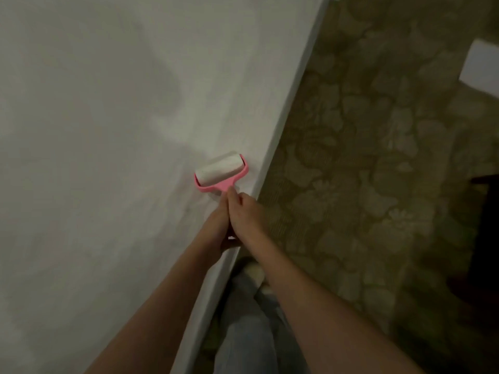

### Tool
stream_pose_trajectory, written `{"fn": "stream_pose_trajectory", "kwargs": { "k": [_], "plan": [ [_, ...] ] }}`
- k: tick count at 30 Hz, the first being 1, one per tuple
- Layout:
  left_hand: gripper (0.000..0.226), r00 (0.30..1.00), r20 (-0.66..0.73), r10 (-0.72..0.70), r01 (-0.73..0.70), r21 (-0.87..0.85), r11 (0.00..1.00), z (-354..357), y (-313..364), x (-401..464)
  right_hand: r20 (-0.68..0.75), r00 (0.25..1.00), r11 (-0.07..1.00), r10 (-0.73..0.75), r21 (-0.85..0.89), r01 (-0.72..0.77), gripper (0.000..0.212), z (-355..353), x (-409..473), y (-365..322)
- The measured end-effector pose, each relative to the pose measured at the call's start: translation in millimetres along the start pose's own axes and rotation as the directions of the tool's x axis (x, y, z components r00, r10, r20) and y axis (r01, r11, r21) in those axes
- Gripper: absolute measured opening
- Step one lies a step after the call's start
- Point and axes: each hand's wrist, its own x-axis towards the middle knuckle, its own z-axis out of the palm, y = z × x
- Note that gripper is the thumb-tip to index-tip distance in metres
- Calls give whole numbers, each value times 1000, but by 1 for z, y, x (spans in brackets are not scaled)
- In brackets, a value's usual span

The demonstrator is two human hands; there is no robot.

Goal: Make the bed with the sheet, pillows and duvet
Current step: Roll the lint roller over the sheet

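A white sheet (108, 130) covers the bed and fills the left of the view, lying smooth and flat. A pink lint roller (220, 172) with a white roll rests on the sheet close to the bed's right edge. My left hand (216, 225) and my right hand (247, 211) both grip the roller's pink handle, pressed side by side, and most of the handle is hidden under them. No pillows or duvet are in view.
The bed's right edge (286, 130) runs diagonally from top right to bottom centre. A patterned green-brown carpet (378, 184) lies to the right. My legs in light jeans (243, 333) stand beside the bed. A white object (480, 66) sits at far right.
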Motion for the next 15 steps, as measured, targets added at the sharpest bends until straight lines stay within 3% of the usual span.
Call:
{"fn": "stream_pose_trajectory", "kwargs": {
  "k": [2, 6, 10, 13, 15],
  "plan": [
    [52, 999, -8, 38, -38, -15, 999, 14, 17, 6, 25, 999, 995, -24, -92, 27, 52, -23, 11, -11],
    [41, 980, -145, 140, -144, -19, 989, 36, 54, 33, 102, 993, 972, -53, -222, 75, 50, -70, 46, -39],
    [36, 972, -220, 84, -128, -194, 973, 62, 99, 59, 219, 976, 947, 18, -317, 54, 51, -112, 89, -69],
    [29, 967, -252, 38, -115, -295, 949, 82, 137, 55, 303, 953, 937, 2, -333, 104, 30, -142, 103, -102],
    [25, 957, -283, 60, -156, -331, 931, 95, 162, 45, 331, 943, 935, -29, -325, 143, 28, -159, 103, -128]
  ]
}}
